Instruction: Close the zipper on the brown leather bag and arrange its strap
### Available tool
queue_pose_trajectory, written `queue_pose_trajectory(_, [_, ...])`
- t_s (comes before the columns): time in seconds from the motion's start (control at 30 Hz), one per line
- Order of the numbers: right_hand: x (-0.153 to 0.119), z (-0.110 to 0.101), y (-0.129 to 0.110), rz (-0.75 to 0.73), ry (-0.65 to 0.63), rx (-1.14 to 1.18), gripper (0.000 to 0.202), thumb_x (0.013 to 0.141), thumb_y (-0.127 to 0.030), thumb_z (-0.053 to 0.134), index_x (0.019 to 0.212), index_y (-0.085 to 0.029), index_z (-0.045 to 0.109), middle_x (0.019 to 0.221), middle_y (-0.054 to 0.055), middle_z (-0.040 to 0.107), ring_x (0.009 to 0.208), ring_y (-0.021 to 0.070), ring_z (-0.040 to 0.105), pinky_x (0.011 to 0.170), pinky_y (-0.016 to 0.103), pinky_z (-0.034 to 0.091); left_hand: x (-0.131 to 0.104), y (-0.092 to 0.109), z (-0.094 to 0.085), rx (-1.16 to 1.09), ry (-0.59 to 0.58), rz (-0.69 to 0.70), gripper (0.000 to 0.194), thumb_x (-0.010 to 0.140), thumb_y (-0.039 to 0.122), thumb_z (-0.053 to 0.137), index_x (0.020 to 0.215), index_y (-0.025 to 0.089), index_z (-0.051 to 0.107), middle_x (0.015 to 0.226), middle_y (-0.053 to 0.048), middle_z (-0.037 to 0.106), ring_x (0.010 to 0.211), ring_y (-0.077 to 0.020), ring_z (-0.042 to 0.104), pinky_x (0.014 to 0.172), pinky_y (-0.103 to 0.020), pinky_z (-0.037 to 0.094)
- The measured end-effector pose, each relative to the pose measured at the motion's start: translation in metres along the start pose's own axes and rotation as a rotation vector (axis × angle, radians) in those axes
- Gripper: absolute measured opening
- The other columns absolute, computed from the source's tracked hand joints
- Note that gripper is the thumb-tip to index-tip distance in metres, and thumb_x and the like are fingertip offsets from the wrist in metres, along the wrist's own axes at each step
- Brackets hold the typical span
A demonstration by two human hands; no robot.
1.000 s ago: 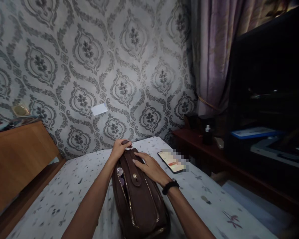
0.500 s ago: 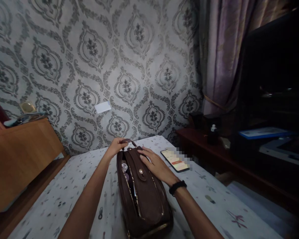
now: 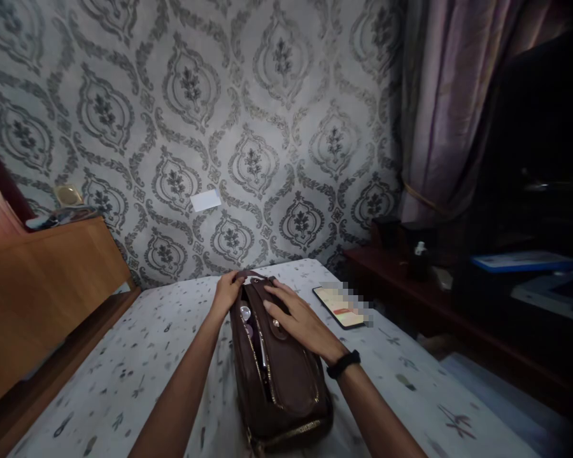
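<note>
A dark brown bag [image 3: 289, 375] lies on the patterned white sheet, its gold side zipper partly undone and small items showing in the gap. At the bag's far left end, my left hand [image 3: 228, 291] has its fingers closed at the edge beside the strap handle [image 3: 255, 274]. My right hand [image 3: 298, 315] rests on the bag's top with fingers spread, near the round metal button [image 3: 275, 323]. A black band circles my right wrist. To the right of the bag lies a phone [image 3: 341, 306] with a lit screen.
A wooden board [image 3: 52, 286] borders the sheet [image 3: 138, 356] on the left. On the right stands a dark red table [image 3: 377, 264] with a small bottle [image 3: 420, 257] and a blue-edged object [image 3: 525, 261]. Patterned wallpaper and a curtain [image 3: 451, 108] are behind.
My right hand has slid nearer along the bag, over the strap's button area. My left hand has shifted from the handle to the bag's far left edge. The view has turned slightly left.
</note>
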State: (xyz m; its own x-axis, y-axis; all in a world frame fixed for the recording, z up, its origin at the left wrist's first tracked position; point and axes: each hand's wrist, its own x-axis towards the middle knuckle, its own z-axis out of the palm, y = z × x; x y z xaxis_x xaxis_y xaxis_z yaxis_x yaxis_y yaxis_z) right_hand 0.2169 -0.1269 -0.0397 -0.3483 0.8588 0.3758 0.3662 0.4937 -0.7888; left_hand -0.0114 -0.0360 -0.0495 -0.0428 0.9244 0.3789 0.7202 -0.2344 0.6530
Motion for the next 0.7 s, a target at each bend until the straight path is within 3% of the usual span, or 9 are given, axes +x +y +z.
queue_pose_trajectory(0.33, [0.006, 0.01, 0.008, -0.065, 0.039, -0.075, 0.055, 0.096, -0.048, 0.052, 0.141, -0.016, 0.06, 0.157, 0.016, 0.049, 0.152, 0.0307, 0.035, 0.126, 0.053, 0.024, -0.003, 0.011, 0.006, 0.126, 0.067, -0.109, 0.034, 0.097, 0.037, 0.062, 0.124, 0.017, 0.062, 0.127, -0.01, 0.064, 0.11, -0.0231, 0.065, 0.094, -0.046, 0.057])
queue_pose_trajectory(0.7, [-0.001, 0.009, -0.015, -0.111, -0.005, -0.145, 0.047, 0.098, -0.047, 0.049, 0.136, -0.023, 0.066, 0.151, 0.012, 0.057, 0.154, 0.0318, 0.03, 0.125, 0.056, 0.024, -0.009, 0.021, 0.008, 0.141, 0.131, -0.25, 0.034, 0.097, 0.038, 0.062, 0.125, 0.019, 0.062, 0.129, -0.01, 0.063, 0.111, -0.0229, 0.065, 0.094, -0.044, 0.057])
